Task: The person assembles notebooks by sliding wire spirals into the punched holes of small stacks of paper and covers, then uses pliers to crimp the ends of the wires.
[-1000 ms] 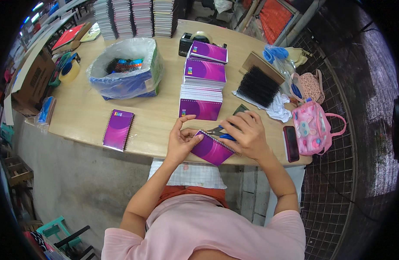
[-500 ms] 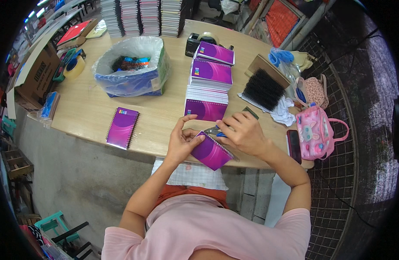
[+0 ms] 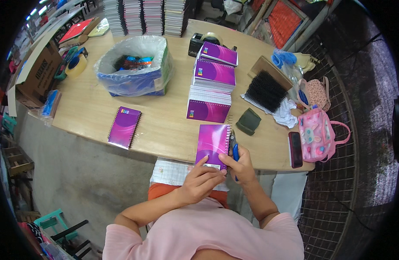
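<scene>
With fingers half-curled, our left hand (image 3: 201, 183) is touching one purple spiral notebook (image 3: 211, 141) at the near edge of the table (image 3: 165, 130), its grip unclear; our right hand (image 3: 242, 168) is clasping one pair of blue-handled pliers (image 3: 236, 153). One loose notebook (image 3: 124, 128) is lying leftward. Ours is no longer slanting.

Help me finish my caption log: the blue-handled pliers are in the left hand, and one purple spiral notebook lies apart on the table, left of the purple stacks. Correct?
Not quite: the head view shows the blue-handled pliers in the right hand, not the left hand. One purple spiral notebook does lie apart on the table, left of the purple stacks.
</scene>
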{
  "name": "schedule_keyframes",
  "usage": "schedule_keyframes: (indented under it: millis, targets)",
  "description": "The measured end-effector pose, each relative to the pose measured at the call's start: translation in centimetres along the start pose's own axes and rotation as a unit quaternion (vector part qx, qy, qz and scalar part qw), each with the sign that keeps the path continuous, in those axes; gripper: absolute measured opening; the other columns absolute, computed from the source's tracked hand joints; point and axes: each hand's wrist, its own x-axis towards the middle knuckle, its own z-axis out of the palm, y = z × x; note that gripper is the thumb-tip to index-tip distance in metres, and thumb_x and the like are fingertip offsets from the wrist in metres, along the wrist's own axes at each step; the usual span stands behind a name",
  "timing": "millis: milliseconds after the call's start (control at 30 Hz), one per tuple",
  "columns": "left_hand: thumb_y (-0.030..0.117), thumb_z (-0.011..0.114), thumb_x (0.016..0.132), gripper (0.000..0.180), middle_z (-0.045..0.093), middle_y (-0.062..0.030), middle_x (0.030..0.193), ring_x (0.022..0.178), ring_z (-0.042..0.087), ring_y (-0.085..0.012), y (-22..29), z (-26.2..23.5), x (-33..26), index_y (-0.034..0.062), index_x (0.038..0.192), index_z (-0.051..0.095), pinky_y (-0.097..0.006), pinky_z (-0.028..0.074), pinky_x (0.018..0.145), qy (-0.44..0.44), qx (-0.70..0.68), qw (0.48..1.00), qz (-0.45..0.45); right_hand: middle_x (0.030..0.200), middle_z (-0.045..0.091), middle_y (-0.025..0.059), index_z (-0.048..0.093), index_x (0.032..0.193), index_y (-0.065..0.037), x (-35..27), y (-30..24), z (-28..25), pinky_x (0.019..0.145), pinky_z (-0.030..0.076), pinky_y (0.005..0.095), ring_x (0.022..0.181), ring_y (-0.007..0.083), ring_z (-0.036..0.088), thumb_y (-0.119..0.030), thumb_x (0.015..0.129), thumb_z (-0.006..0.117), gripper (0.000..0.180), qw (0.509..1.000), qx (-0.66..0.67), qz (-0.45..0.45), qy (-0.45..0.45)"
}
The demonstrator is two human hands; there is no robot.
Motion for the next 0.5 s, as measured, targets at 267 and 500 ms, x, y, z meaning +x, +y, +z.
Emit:
schedule_keyframes:
  millis: [267, 500]
  targets:
    - [0.002, 0.072, 0.083, 0.031, 0.066, -0.0104, 0.115, 0.112, 0.061, -0.0291, -4.1, -2.8, 5.5, 0.0072, 0.112, 0.062, -0.043, 0.05, 0.095, -0.012, 0.015, 0.985, -0.173, 0.074, 0.061, 0.004, 0.063, 0.105, 0.0, 0.2, 1.0, 0.1, 0.059, 0.044, 0.0251, 0.063, 0.0073, 0.05, -0.01, 0.083, 0.075, 0.027, 0.955, -0.285, -0.077, 0.004]
    - [0.001, 0.068, 0.09, 0.032, 0.07, -0.0123, 0.107, 0.099, 0.071, -0.0257, -4.8, -4.4, 6.3, 0.0036, 0.12, 0.059, -0.037, 0.056, 0.087, -0.003, -0.232, 0.931, -0.283, 0.075, 0.063, 0.0137, 0.062, 0.105, 0.002, 0.4, -1.4, 0.4, 0.061, 0.049, 0.0326, 0.063, 0.02, 0.061, -0.008, 0.083, 0.072, 0.026, 0.925, -0.352, -0.129, -0.059]
